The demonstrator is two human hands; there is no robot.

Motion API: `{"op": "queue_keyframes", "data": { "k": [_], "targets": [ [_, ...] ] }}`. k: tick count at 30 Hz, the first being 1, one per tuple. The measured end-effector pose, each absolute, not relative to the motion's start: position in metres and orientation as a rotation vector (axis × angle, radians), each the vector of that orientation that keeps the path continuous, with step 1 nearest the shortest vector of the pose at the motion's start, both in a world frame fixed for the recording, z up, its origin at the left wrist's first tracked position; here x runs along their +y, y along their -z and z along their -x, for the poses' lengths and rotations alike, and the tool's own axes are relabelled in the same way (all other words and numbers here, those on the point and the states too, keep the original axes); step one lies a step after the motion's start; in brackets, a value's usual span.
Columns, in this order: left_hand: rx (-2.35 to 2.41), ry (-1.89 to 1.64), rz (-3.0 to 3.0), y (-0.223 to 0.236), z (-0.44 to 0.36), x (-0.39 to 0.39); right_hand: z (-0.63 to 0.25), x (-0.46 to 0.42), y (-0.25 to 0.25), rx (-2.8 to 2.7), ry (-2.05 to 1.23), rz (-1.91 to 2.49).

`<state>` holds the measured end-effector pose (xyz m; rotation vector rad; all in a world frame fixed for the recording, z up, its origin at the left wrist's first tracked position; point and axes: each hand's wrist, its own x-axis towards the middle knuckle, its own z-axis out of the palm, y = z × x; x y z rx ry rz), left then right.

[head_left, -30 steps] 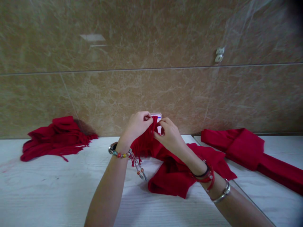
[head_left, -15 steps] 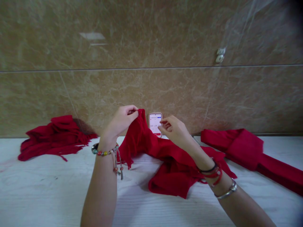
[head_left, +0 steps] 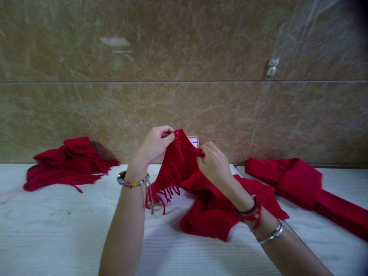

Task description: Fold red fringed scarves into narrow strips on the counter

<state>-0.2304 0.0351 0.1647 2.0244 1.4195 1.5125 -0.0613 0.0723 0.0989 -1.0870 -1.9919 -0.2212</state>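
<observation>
A red fringed scarf [head_left: 212, 207] lies bunched on the white table [head_left: 57, 230] in front of me. My left hand [head_left: 153, 145] pinches its upper edge and lifts the fringed end off the table. My right hand [head_left: 214, 166] grips the same edge a little to the right, fingers closed on the cloth. The fringe hangs down between my wrists. Both wrists carry bracelets. A phone [head_left: 193, 141] leans against the wall just behind the lifted cloth, mostly hidden by it.
A crumpled red scarf [head_left: 67, 165] lies at the back left of the table. A folded red scarf [head_left: 301, 188] stretches along the right side. A brown marble wall [head_left: 184, 76] rises straight behind the table, with a small white fitting [head_left: 271, 67] on it.
My right hand, free half a second ago, has closed on the scarf's edge beside my left hand. The lifted end now covers most of the phone, and the fringe hangs lower.
</observation>
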Motion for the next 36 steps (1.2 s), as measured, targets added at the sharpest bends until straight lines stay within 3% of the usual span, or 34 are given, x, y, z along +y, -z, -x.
{"op": "queue_keyframes", "data": {
  "k": [5, 11, 18, 24, 26, 30, 36],
  "targets": [
    [1.389, -1.7, -1.911, -0.169, 0.24, 0.03, 0.035, 0.104, -0.104, -1.937, 0.106, 0.944],
    [1.338, -1.607, -1.96, -0.169, 0.235, 0.026, 0.045, 0.093, -0.102, -2.123, -0.309, 0.783],
    [1.296, -1.524, -2.038, -0.167, 0.229, 0.03, 0.073, 0.07, -0.093, -2.043, 0.045, 0.914],
    [1.646, -1.534, -2.106, -0.165, 0.245, 0.036, 0.047, 0.097, -0.099, -2.005, 0.028, 0.909],
    [1.91, -1.406, -2.186, -0.162, 0.253, 0.039, 0.041, 0.104, -0.1, -1.984, 0.035, 0.97],
    [2.184, -0.695, -2.343, -0.155, 0.259, 0.039, 0.042, 0.104, -0.1, -2.019, -0.073, 0.997],
    [1.872, -0.342, -2.516, -0.153, 0.23, 0.027, 0.054, 0.091, -0.102, -2.055, -0.193, 0.96]
  ]
}}
